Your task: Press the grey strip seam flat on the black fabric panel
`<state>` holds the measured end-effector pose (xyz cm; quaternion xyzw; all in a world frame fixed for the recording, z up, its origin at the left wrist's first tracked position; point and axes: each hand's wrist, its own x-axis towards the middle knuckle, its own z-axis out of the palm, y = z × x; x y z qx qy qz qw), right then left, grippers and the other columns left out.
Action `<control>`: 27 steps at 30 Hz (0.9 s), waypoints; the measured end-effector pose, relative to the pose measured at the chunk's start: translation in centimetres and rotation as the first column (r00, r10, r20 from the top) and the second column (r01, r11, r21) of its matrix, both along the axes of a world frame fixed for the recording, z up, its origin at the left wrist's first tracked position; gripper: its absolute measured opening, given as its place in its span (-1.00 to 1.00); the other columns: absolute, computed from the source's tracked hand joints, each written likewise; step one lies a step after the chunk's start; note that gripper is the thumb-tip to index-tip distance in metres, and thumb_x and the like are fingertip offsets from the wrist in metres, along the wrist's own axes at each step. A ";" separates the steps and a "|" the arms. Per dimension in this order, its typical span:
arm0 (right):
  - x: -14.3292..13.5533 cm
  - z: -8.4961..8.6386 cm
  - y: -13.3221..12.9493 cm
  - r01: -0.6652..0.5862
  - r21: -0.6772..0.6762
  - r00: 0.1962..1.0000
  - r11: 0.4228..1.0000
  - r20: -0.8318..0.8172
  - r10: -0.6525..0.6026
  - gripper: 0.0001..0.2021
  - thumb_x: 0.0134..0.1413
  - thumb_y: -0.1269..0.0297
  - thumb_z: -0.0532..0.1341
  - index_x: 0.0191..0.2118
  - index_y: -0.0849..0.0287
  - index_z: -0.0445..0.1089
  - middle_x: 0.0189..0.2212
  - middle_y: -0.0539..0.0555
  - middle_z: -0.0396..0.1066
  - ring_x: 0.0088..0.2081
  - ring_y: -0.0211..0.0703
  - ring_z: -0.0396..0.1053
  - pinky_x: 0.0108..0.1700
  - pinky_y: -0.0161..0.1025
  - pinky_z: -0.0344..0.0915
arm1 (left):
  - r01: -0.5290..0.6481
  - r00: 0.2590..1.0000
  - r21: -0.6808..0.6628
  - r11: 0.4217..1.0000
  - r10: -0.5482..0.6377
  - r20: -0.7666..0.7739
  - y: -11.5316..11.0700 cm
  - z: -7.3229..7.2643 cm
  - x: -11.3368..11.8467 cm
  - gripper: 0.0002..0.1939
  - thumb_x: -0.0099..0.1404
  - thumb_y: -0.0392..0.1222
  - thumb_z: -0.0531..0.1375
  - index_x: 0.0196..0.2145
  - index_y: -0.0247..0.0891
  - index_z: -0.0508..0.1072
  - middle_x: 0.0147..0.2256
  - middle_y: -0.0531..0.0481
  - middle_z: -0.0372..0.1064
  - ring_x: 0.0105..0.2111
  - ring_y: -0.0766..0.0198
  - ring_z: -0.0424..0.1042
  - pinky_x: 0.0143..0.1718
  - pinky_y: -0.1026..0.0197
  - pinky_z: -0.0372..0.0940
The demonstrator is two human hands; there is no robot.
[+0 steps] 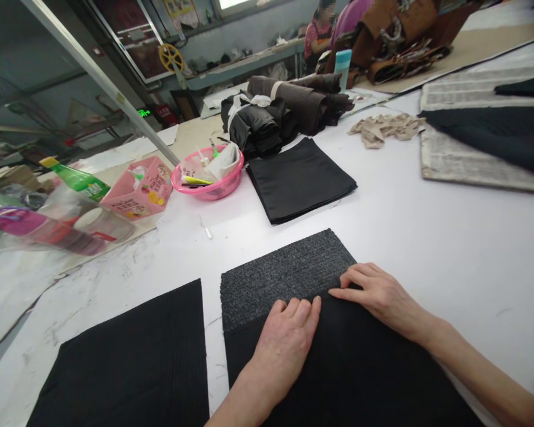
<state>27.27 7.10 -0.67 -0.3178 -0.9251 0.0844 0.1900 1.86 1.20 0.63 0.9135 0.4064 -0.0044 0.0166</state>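
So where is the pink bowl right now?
In the head view, the pink bowl sits on the white table, upper left, between the pink carton and the folded black fabric.

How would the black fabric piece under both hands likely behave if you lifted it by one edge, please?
The black fabric piece lies perfectly flat beneath the left hand and right hand, so it probably droops limply. Its thin edge suggests lightness. On the smooth white table it may slide easily.

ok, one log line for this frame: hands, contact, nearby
left hand: flat on black fabric panel | right hand: fingertips at its edge over grey ribbed piece | nearby: second black panel
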 end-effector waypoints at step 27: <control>1.9 1.4 0.5 -0.014 0.042 0.999 0.999 0.048 0.012 -0.72 0.37 0.40 0.05 0.06 -0.02 0.39 -0.22 0.07 0.33 -0.11 -0.13 0.27 -0.07 -0.13 0.19 | 0.012 0.999 0.035 0.999 -0.013 0.029 0.9 0.4 2.4 -0.50 0.40 -0.36 0.02 0.27 -0.36 0.08 -0.13 -0.08 0.28 -0.17 0.18 0.27 -0.14 0.09 0.24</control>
